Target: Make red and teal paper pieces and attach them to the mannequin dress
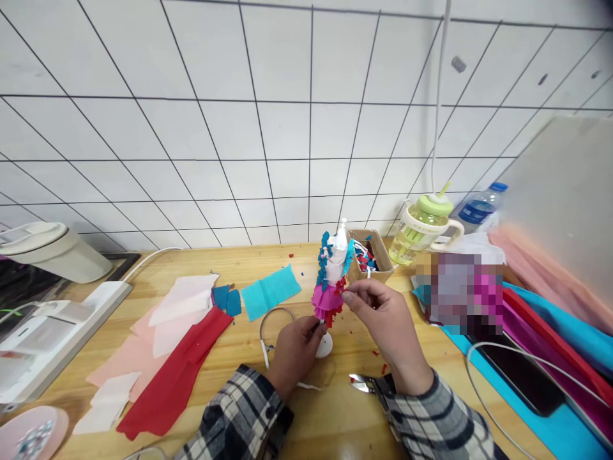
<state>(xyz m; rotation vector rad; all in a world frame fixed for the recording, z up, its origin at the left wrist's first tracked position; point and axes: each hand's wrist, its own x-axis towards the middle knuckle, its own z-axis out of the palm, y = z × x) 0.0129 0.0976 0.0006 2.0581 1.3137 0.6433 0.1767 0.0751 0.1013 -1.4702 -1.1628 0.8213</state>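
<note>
A small white mannequin figure (335,268) stands on a round white base (325,345) on the wooden table (249,358). It wears a magenta paper skirt with red bits and teal paper pieces on the torso. My left hand (294,351) is closed round the thin stand pole just above the base. My right hand (383,319) pinches a small red paper piece at the skirt's right side. Small scissors (361,383) lie under my right wrist.
Sheets of red, pink and white paper (167,358) lie at left, a teal piece (271,292) behind. A cardboard box of scraps (371,255), a green-lidded cup (421,230), a water bottle (479,207), a phone (520,377) with cable and coloured paper stacks sit at right.
</note>
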